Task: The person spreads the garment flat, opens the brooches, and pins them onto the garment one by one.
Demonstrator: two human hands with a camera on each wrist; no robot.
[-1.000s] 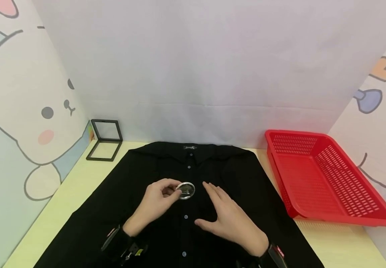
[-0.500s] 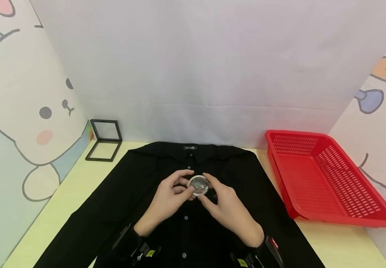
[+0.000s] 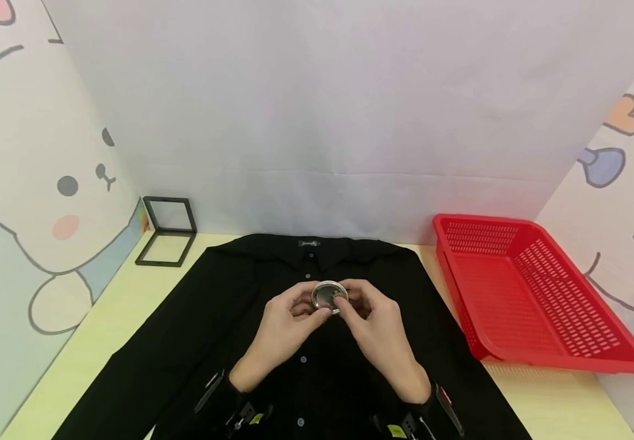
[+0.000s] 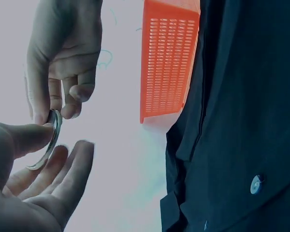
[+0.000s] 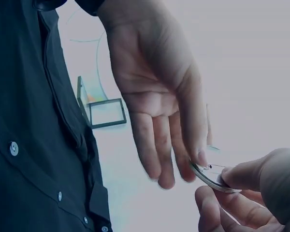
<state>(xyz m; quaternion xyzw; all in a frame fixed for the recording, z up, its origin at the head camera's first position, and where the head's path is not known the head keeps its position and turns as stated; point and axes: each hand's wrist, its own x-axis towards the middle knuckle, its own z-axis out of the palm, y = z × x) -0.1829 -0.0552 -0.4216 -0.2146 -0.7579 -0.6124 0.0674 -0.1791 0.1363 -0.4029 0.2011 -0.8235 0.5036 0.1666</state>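
A round button badge (image 3: 324, 294) with a silvery rim is held up over the black shirt (image 3: 212, 318), its pin side toward me in the head view. My left hand (image 3: 281, 327) pinches its left edge between thumb and fingers. From the other side my right hand (image 3: 381, 330) grips the badge, thumb lying on its back by the pin. In the right wrist view the right thumb tip meets the small pin clasp on the badge (image 5: 213, 181). The left wrist view shows the badge (image 4: 55, 133) edge-on between both hands. The badge's front is hidden.
A red perforated basket (image 3: 515, 305) stands on the right of the pale table (image 3: 548, 388). At the back left, an opened black-framed display case (image 3: 165, 232) rests near the wall. The shirt lies spread out, collar away from me, with buttons down its middle.
My right hand, first apart from the badge with fingers spread, has come in and taken hold of its right side. The left hand has moved the badge right and slightly up.
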